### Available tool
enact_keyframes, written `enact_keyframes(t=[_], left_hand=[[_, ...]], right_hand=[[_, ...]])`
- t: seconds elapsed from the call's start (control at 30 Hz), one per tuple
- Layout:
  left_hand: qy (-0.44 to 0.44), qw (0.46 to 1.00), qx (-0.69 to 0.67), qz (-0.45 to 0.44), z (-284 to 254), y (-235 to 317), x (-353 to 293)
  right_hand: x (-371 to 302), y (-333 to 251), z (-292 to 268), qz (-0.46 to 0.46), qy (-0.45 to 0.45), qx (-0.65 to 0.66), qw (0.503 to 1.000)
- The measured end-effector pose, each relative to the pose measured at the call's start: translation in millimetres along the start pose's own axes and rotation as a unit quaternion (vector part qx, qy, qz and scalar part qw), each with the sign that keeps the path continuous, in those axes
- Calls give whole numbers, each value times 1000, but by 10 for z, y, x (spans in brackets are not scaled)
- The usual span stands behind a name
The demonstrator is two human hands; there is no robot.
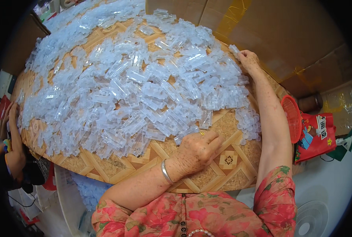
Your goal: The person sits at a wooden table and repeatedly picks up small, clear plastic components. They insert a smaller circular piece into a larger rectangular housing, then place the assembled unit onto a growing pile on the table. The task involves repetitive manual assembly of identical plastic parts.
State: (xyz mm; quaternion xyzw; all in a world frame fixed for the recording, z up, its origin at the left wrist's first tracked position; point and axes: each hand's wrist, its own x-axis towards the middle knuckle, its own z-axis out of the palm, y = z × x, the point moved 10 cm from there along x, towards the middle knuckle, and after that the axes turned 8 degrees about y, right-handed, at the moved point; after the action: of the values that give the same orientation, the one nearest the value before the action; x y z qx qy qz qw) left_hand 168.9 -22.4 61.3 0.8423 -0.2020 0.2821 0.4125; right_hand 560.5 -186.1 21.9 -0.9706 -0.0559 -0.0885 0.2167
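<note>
The table (228, 159) bears plastic pieces (154, 90) beyond the curled left hand (197, 152), contents unclear; right hand (249, 60) pinches one.

A bare strip of wood-patterned tabletop (228, 160) is lying open between the left hand (197, 152) and the right forearm (272, 122). Translucent plastic pieces (144, 93) are blocking the middle, small round discs (248, 123) are crowding the right edge, and a cardboard box (294, 39) is walling off the far right.

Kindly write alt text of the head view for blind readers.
A person's right hand pinches a clear plastic piece at the far right of a patterned table heaped with similar pieces; the left hand curls near the front edge. Another person's hand shows at left.
</note>
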Motion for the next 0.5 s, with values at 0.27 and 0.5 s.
enact_keyframes(t=[0.27, 0.5], left_hand=[[24, 999, 22, -1, -57, -14, 35], [45, 998, 54, 3, -149, -55, 60]], right_hand=[[-1315, 110, -569, 34, -5, 399, 916], [-3107, 88, -808, 63, -29, 417, 906]])
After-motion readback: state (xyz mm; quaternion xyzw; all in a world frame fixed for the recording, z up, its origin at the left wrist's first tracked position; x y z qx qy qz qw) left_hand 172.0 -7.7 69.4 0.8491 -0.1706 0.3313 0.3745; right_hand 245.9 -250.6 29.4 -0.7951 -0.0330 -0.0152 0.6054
